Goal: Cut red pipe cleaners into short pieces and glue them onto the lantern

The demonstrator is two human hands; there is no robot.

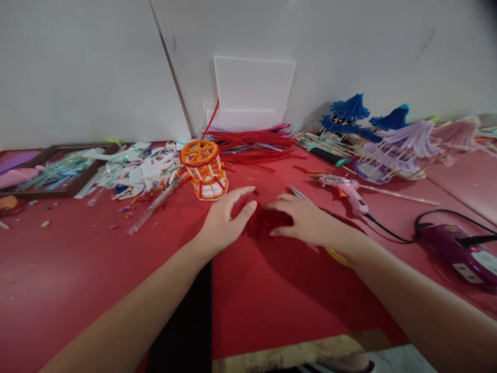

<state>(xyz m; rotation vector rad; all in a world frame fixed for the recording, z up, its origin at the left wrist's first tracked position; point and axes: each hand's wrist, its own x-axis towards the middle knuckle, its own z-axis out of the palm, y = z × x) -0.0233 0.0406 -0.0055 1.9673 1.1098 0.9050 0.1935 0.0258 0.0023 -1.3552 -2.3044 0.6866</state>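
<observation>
My left hand [227, 217] and right hand [301, 220] face each other above the red tabletop [272, 290], fingers curved and thumbs parted from them, loosely half-open. Between them lie blurred red pieces [256, 220]; whether either hand touches any, I cannot tell. An orange-and-white model tower [209, 173] stands just beyond my left hand, a heap of red strips [248, 141] behind it to the right. Scissors [338, 257] lie partly hidden by my right arm, near a pink glue gun [344, 187]. A purple box [446, 246] bears a pale label [487, 261], too small to read.
</observation>
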